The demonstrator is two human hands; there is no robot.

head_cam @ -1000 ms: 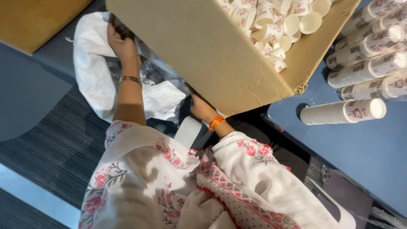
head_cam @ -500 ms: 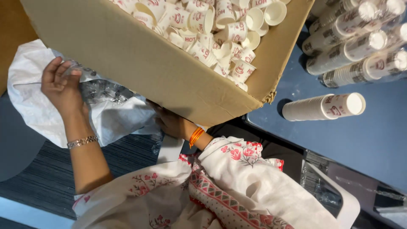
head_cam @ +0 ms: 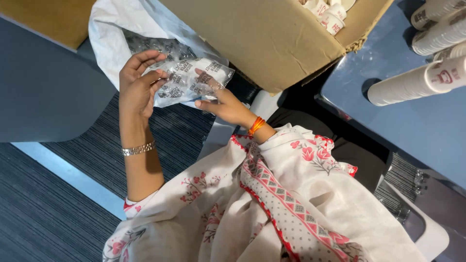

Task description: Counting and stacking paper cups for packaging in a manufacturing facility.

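Clear plastic bag (head_cam: 191, 80) between both hands.

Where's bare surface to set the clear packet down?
Free: blue table below the lying cup stack, and grey surface left of the white sack. Crowded: table's top right, cup stacks; both hands hold the packet.

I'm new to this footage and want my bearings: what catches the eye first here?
Both hands meet at upper centre, the left hand and right hand holding a crinkled clear plastic bag with dark print. Above it looms a big cardboard box of paper cups. At right, stacks of white cups lie on a blue table.
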